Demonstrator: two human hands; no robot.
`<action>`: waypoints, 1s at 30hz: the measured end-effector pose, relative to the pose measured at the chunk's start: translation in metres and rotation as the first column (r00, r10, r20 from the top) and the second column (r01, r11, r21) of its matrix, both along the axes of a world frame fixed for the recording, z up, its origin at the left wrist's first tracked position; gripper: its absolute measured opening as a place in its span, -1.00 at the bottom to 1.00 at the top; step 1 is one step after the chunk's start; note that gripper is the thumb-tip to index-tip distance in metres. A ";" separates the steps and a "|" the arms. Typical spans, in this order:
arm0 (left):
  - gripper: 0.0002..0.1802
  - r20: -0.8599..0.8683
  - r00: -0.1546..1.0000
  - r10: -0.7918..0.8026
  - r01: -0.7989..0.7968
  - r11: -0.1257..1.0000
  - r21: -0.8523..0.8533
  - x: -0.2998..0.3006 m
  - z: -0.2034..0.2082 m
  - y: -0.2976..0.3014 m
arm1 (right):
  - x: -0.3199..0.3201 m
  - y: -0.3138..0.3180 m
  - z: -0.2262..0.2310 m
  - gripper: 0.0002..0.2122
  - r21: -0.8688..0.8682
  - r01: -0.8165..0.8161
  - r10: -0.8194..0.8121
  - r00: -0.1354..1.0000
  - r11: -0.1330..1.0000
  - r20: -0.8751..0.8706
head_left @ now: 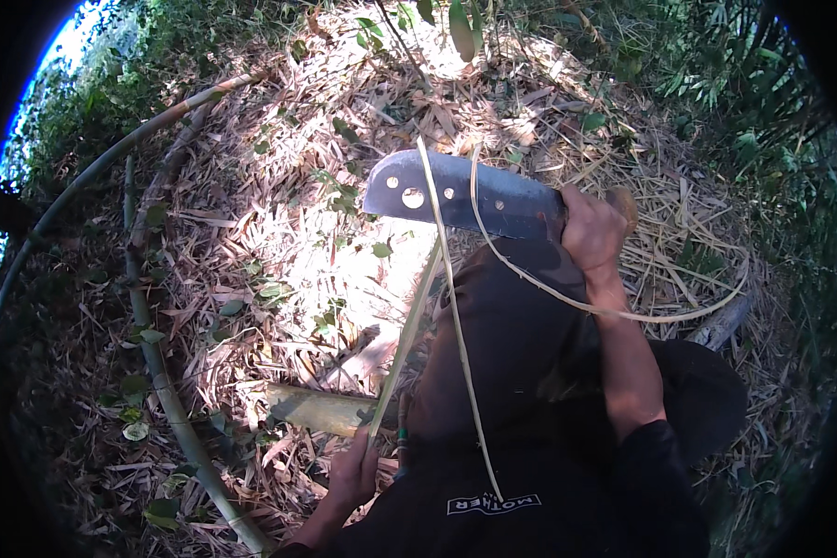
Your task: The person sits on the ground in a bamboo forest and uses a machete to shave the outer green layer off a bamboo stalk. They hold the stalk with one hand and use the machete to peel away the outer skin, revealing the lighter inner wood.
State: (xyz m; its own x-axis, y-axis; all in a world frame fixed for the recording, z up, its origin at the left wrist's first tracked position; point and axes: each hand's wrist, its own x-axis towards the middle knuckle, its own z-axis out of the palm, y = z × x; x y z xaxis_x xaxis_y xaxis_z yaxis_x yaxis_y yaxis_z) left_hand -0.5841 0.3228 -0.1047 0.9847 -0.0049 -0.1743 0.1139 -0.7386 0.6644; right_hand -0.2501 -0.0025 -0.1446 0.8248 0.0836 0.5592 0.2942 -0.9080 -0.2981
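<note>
My right hand (591, 231) is wrapped round the wooden handle of a broad machete (521, 203). Its dark blade, pierced with several round holes, points left above my bent knee (516, 270). In my left hand (353, 468), low beside my hip, is the lower end of a flat green bamboo strip (405, 339) that slants up to the blade's lower edge. A thin pale sliver (461, 339) crosses in front of the blade and trails down over my lap. Another long pale sliver (567, 300) loops from the blade across my right forearm to the right.
A short thick bamboo piece (321, 409) lies left of my leg. Long bamboo poles lie on the left, one arching (135, 138) and one running toward me (166, 377). Pale shavings (684, 237) are heaped at the right. Dry leaves (251, 186) cover the ground, with green plants around.
</note>
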 end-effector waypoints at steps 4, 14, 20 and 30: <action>-0.55 -0.036 0.999 -0.010 0.010 1.000 0.005 0.003 0.001 -0.001 | -0.002 -0.002 0.000 -0.93 -0.007 0.033 -0.033 0.999 0.999 -0.029; -0.54 -0.122 0.939 0.322 -0.314 0.946 0.077 -0.028 -0.043 0.034 | -0.015 -0.043 -0.053 -0.72 0.437 0.423 -0.213 0.866 0.794 -0.452; -0.56 -0.139 0.973 0.185 -0.229 0.693 -0.684 0.216 -0.030 -0.019 | -0.001 -0.025 -0.022 -0.73 0.822 0.560 0.346 0.756 0.100 -0.556; -0.56 0.050 0.998 -0.049 0.069 0.612 -0.788 0.331 -0.008 -0.114 | -0.008 -0.024 0.045 -0.70 0.062 0.217 -0.185 0.925 0.974 -0.331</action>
